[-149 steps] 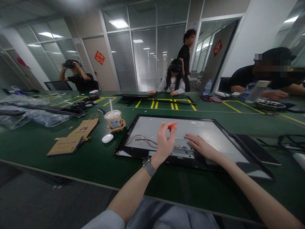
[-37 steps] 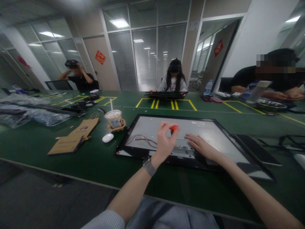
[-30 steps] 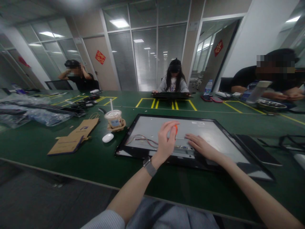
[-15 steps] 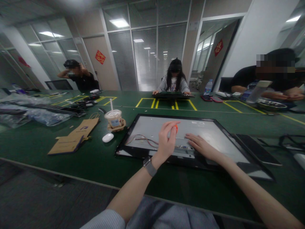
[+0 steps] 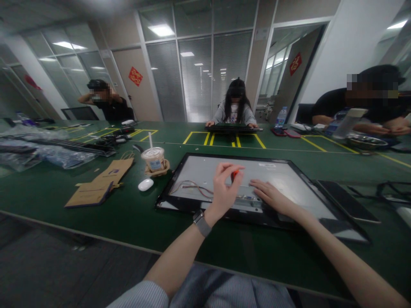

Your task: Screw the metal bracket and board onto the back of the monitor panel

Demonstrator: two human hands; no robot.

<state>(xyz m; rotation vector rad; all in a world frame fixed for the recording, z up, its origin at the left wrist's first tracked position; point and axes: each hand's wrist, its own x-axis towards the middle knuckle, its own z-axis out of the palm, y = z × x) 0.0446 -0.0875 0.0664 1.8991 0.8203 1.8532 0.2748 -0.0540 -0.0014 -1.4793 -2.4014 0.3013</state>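
A flat monitor panel (image 5: 199, 169) with a black frame and a grey metal back lies in front of me. My left hand (image 5: 224, 186), wearing a watch (image 5: 201, 223), is above its middle, with thumb and fingers around the orange-topped handle of a screwdriver (image 5: 236, 173). The fingers hide the screwdriver's shaft and tip. A circuit board (image 5: 247, 198) sits below that hand, near the panel's front edge. Thin wires (image 5: 192, 186) run left from there. My right hand (image 5: 272, 197) rests flat on the panel, fingers stretched out, holding nothing.
Left of the panel are a drink cup (image 5: 153, 158) in a carrier, a white rounded case (image 5: 145, 185) and a paper bag (image 5: 105, 179). A dark slab (image 5: 348, 200) and black cables (image 5: 393, 190) lie right. Three people sit across the green table (image 5: 128, 222).
The fingers of my left hand have shifted around the screwdriver's handle, the index finger curling and the thumb moving right. My right hand stays in place.
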